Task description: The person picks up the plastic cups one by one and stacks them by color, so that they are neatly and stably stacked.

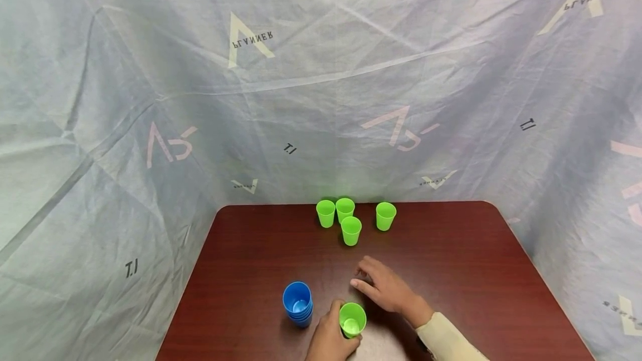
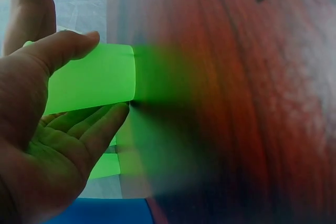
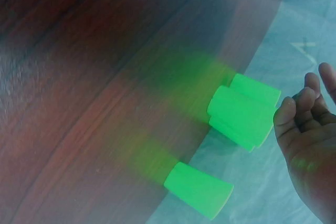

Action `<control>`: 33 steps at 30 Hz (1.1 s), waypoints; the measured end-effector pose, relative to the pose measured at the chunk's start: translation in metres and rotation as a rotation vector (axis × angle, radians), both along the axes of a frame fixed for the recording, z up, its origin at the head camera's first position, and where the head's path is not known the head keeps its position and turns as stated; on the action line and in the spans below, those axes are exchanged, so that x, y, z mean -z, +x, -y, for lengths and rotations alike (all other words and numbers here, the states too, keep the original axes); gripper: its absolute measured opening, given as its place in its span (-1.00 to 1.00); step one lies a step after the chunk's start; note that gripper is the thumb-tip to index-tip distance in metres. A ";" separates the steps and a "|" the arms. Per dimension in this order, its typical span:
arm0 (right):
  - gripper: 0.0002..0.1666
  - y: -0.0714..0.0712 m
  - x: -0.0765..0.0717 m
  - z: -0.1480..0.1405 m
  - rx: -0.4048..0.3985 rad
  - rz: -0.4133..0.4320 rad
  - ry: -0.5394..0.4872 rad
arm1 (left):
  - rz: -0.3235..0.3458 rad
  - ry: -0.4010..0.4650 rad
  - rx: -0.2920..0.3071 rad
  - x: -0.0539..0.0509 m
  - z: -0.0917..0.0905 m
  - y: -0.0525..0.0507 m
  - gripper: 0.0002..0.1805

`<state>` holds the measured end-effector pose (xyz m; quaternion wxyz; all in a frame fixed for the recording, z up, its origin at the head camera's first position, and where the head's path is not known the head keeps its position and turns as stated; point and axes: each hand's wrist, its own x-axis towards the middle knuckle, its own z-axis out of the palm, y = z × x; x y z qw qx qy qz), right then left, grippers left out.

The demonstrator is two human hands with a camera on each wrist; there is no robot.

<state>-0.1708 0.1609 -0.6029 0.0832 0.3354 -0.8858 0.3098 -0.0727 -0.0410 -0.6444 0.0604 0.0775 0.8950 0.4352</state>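
In the head view my left hand [image 1: 331, 336] grips an upright green cup [image 1: 353, 320] near the table's front. The left wrist view shows the thumb of this hand [image 2: 42, 129] on one side of the green cup [image 2: 94, 74] and fingers on the other. Just left of it stands a stack of nested blue cups [image 1: 298, 304]. My right hand [image 1: 383, 286] hovers over the table, fingers loosely bent and holding nothing. Beyond it are a green cup [image 1: 351, 232], two more green cups [image 1: 326, 214] behind, and a separate green cup [image 1: 385, 216] farther right.
The dark red-brown wooden table [image 1: 251, 261] has rounded far corners. A pale grey printed sheet [image 1: 321, 144] hangs behind it and along both sides. The far green cups stand close to the table's back edge.
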 end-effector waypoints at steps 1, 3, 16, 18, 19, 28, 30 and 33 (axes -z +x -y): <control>-0.82 -0.002 0.000 0.000 0.011 -0.009 0.000 | -0.007 -0.001 -0.001 0.000 0.000 0.000 -0.24; -0.81 -0.006 -0.001 -0.001 0.029 -0.046 -0.006 | -0.027 -0.005 -0.002 0.000 -0.001 0.000 -0.25; -0.73 -0.043 -0.013 -0.013 0.176 -0.149 0.013 | 0.054 0.029 0.008 0.000 -0.002 -0.004 -0.13; -0.72 -0.047 -0.013 -0.016 0.186 -0.133 0.019 | 0.070 0.039 0.009 0.000 -0.001 -0.004 -0.05; -0.71 -0.049 -0.012 -0.018 0.194 -0.127 0.024 | 0.073 0.038 0.009 0.000 -0.001 -0.003 -0.02; -0.53 -0.074 -0.011 -0.031 0.263 -0.078 0.048 | -0.006 -0.022 0.017 0.000 -0.002 0.002 0.03; -0.51 -0.078 -0.012 -0.034 0.273 -0.071 0.064 | -0.006 -0.039 0.025 0.001 -0.003 0.003 0.05; -0.47 -0.085 -0.010 -0.038 0.285 -0.066 0.082 | 0.001 -0.047 0.038 0.002 -0.003 0.003 0.04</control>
